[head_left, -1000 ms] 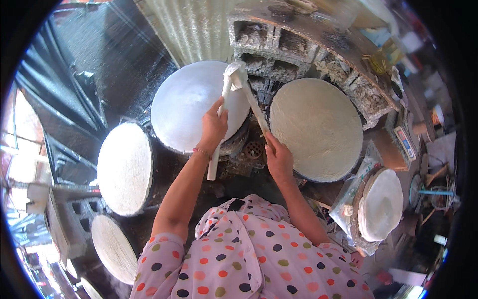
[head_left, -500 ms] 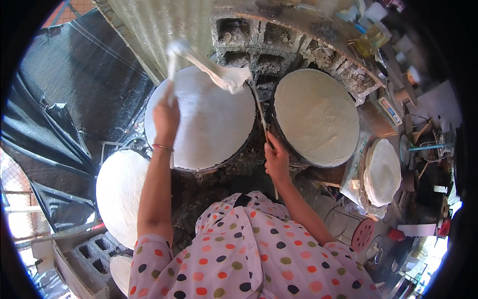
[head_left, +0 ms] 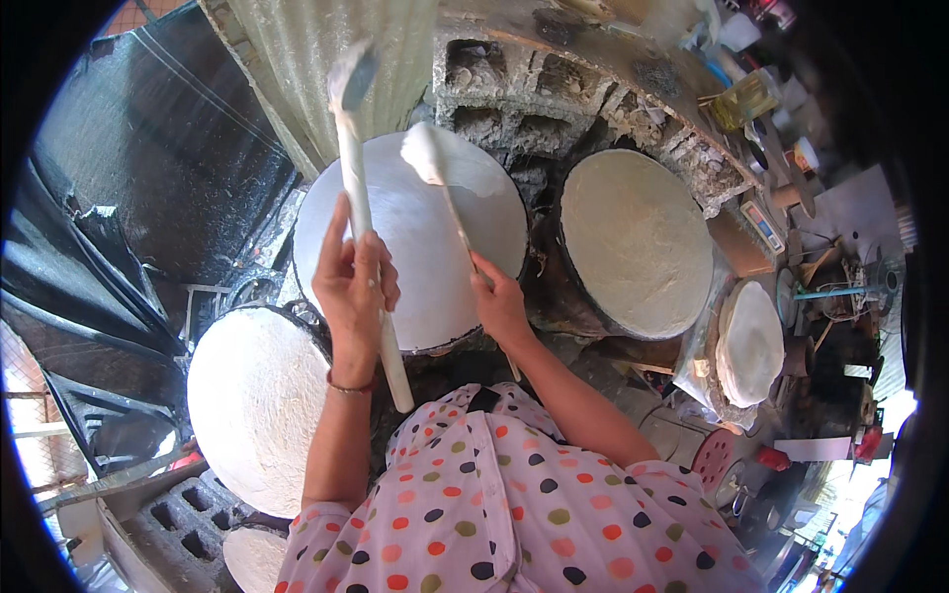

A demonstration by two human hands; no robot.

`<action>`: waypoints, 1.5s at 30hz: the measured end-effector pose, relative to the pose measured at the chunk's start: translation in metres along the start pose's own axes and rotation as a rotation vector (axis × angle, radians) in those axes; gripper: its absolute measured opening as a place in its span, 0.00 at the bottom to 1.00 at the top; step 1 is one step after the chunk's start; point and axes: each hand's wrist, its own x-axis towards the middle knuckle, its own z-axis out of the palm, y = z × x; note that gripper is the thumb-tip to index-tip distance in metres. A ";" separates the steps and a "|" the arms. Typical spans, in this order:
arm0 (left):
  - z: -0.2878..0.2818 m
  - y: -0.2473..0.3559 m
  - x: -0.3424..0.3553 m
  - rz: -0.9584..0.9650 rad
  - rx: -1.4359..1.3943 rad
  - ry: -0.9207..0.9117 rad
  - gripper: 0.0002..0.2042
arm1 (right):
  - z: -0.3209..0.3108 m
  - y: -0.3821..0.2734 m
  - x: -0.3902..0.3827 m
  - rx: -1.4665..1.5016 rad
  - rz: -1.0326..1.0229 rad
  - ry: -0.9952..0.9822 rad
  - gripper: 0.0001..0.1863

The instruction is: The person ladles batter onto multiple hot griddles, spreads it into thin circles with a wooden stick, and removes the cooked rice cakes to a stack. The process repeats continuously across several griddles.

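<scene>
While the left hand [head_left: 356, 289] is loosely gripping a thick, smooth, pale rod [head_left: 353, 178], fingers partly spread, the right hand [head_left: 501, 308] is clasping a thin stick [head_left: 457, 217]. Its tip is carrying a soft white lump [head_left: 423, 151] over the far part of the smooth, round central griddle [head_left: 435, 262]; contact is not showing clearly. Both hands and the rod are hiding parts of that griddle. To its right, a disc [head_left: 638, 242] is bearing a wrinkled cream layer; to its left, a rough white disc [head_left: 257, 410] is lying. Beyond it, crusted hollow blocks [head_left: 514, 94] are standing beside a ribbed sheet [head_left: 400, 49].
</scene>
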 end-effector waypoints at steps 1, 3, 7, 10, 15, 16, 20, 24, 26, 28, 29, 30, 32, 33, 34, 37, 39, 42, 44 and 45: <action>0.001 -0.004 -0.005 -0.053 -0.048 0.001 0.24 | 0.003 0.005 0.003 -0.152 -0.186 0.039 0.21; -0.005 -0.012 -0.009 -0.072 -0.097 0.007 0.24 | -0.001 -0.008 0.001 -0.434 -0.322 -0.009 0.21; -0.016 -0.016 -0.020 -0.128 -0.152 0.057 0.25 | -0.067 -0.020 -0.011 -0.626 -0.184 0.026 0.20; -0.024 -0.020 -0.021 -0.151 -0.215 0.090 0.24 | -0.052 0.033 0.019 -0.358 -0.319 0.168 0.20; -0.037 -0.016 -0.026 -0.192 -0.257 0.172 0.23 | -0.008 -0.041 0.038 -0.062 0.207 -0.244 0.20; -0.038 -0.016 -0.026 -0.197 -0.283 0.188 0.23 | -0.004 -0.041 0.039 -0.064 0.158 -0.274 0.20; -0.043 -0.013 -0.024 -0.234 -0.366 0.288 0.23 | -0.008 -0.017 0.010 -0.432 -0.430 -0.202 0.19; -0.052 -0.012 -0.028 -0.235 -0.346 0.322 0.23 | -0.060 0.002 0.023 -0.448 -0.405 -0.026 0.18; -0.055 -0.012 -0.030 -0.265 -0.377 0.323 0.23 | -0.060 0.017 0.047 -0.205 -0.370 0.050 0.19; -0.058 -0.012 -0.030 -0.279 -0.399 0.332 0.23 | -0.038 -0.036 0.061 -0.083 0.162 -0.160 0.19; -0.057 -0.011 -0.031 -0.287 -0.406 0.332 0.23 | -0.028 -0.044 0.060 -0.070 0.228 -0.230 0.19; -0.058 -0.010 -0.030 -0.292 -0.413 0.332 0.23 | -0.016 -0.052 0.060 -0.064 0.293 -0.302 0.18; -0.062 -0.013 -0.033 -0.291 -0.414 0.338 0.22 | -0.003 -0.041 0.056 -0.171 0.002 -0.371 0.18; -0.064 -0.014 -0.035 -0.291 -0.416 0.345 0.22 | 0.000 -0.035 0.052 -0.236 -0.150 -0.387 0.18; -0.066 -0.015 -0.037 -0.297 -0.416 0.359 0.22 | -0.006 -0.030 0.043 -0.328 -0.315 -0.390 0.17; -0.072 -0.014 -0.042 -0.303 -0.409 0.400 0.22 | -0.041 -0.029 0.043 -0.549 -0.492 -0.282 0.17; -0.072 -0.015 -0.047 -0.298 -0.398 0.408 0.21 | -0.067 -0.013 0.064 -0.461 -0.416 -0.115 0.17; -0.069 -0.015 -0.050 -0.262 -0.379 0.395 0.19 | -0.052 -0.001 0.108 -0.288 -0.185 -0.090 0.18; -0.071 -0.017 -0.051 -0.229 -0.380 0.398 0.19 | -0.032 -0.024 0.102 -0.265 0.058 -0.267 0.18; -0.073 -0.019 -0.053 -0.209 -0.375 0.409 0.19 | -0.017 -0.060 0.085 -0.251 0.226 -0.413 0.18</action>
